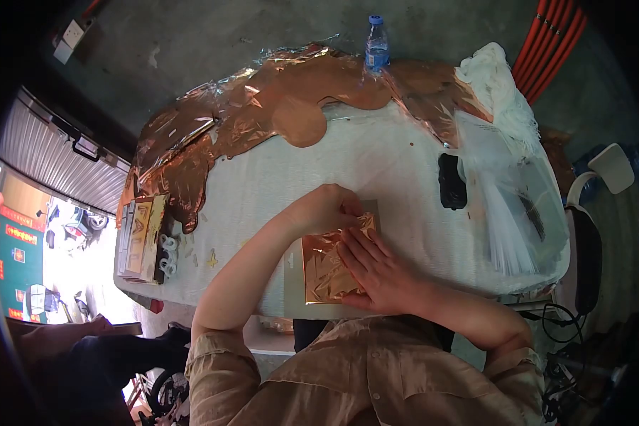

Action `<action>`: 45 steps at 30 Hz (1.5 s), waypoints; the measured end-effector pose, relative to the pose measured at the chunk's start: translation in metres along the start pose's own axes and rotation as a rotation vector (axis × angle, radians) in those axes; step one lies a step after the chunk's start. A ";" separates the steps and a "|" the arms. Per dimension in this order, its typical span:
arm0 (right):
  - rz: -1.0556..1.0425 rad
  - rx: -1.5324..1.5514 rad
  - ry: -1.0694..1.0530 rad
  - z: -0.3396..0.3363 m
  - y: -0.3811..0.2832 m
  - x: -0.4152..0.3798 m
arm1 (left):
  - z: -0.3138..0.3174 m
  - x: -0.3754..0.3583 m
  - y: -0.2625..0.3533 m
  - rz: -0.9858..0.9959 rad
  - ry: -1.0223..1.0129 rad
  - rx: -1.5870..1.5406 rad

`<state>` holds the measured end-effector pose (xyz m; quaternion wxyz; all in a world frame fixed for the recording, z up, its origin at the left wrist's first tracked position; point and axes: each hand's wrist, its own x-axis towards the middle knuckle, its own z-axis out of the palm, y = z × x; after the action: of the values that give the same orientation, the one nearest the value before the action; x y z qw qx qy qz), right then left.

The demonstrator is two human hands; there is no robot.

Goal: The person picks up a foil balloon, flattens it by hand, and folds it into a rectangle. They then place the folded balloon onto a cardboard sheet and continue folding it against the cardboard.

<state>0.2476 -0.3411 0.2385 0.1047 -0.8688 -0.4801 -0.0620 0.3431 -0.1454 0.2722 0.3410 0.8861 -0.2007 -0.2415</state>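
A shiny copper-coloured foil sheet lies creased over a flat grey-green board at the near edge of the table. My left hand is bent over the far edge of the foil, its fingers curled and closed there, partly hidden by the hand itself. Flat across the right part of the same sheet rests my right hand, fingers stretched out and pressing on the surface.
Large crumpled copper film covers the far side, with a water bottle by it. A black object, clear plastic sleeves and white cloth lie right. Stacked frames stand left; another person's legs show below.
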 end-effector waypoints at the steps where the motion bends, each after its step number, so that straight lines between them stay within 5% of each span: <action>1: 0.001 0.002 0.003 0.000 0.000 0.000 | 0.000 0.001 0.001 -0.009 -0.017 0.007; 14: 0.000 0.047 0.011 0.005 0.002 0.000 | 0.006 0.002 0.007 -0.008 -0.041 0.173; 16: -0.002 0.046 0.042 0.004 0.002 0.000 | 0.009 0.003 -0.001 0.122 0.022 0.228; 22: 0.010 0.070 0.015 0.006 0.001 0.000 | 0.005 -0.002 0.016 -0.048 -0.004 0.077; 45: 0.018 0.115 -0.005 0.007 0.002 -0.002 | 0.007 0.006 0.003 0.098 0.017 0.068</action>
<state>0.2480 -0.3420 0.2307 0.1537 -0.8657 -0.4753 -0.0313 0.3439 -0.1540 0.2682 0.3236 0.8883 -0.2490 -0.2102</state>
